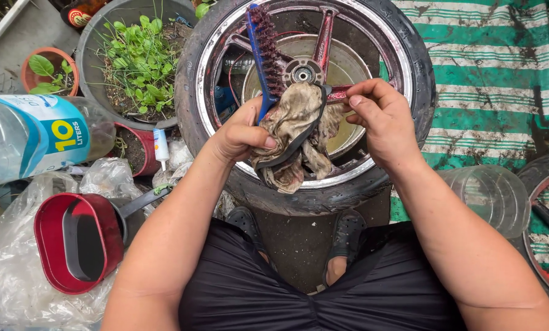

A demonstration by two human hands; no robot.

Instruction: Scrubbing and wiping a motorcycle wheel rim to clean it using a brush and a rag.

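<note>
I see my left hand (pixel 241 132) closed around a blue brush (pixel 263 58) and dirty rag (pixel 296 132); my right hand (pixel 382 122), at three o'clock, pinches the rag over the wheel (pixel 409 79).

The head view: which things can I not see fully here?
- Wheel: its middle is hidden by the rag, left hand and right hand.
- Brush: the handle end is hidden in the left hand.
- Second wheel: cut off by the right edge.
- Water bottle: cut off by the left edge.
</note>
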